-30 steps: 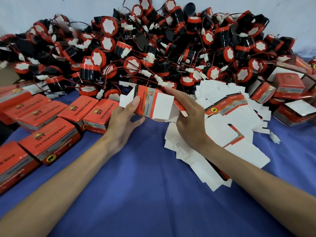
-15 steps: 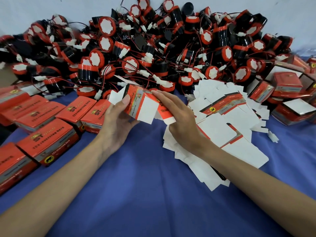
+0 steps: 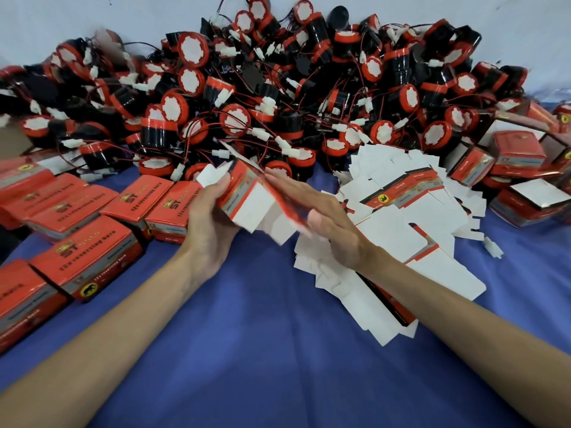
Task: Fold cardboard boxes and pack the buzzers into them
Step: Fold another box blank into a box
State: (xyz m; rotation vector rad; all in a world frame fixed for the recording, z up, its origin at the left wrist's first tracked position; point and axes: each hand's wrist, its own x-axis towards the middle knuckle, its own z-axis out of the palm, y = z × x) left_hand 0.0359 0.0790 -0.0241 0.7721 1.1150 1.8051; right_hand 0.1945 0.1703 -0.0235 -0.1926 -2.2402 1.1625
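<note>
Blue cloth covers the surface (image 3: 278, 350) nearest me, and two bare forearms reach across it from the lower corners. The left hand (image 3: 213, 220) grips a half-folded red and white cardboard box (image 3: 247, 199), thumb on its upper edge and fingers curled beneath. It holds the box tilted just above the cloth, in front of the buzzer heap. The right hand (image 3: 324, 214) lies flat, fingers straight, pressing against the box's red side panel rather than clasping it. The flaps there are blurred, so I cannot tell how far they are tucked.

Under and beyond the right wrist I see a loose pile of flat white and red box blanks (image 3: 411, 230). One small white plastic connector (image 3: 493, 250) lies alone on the cloth just right of that pile. To the left, closed red cardboard boxes (image 3: 86, 261) with black lettering sit in rows, touching one another. Further right, stacked red boxes (image 3: 519, 156) show open white flaps. Behind everything rises a large heap of round black and red buzzers (image 3: 278, 97), tangled with red wires and white plugs, against a pale wall (image 3: 92, 17).
</note>
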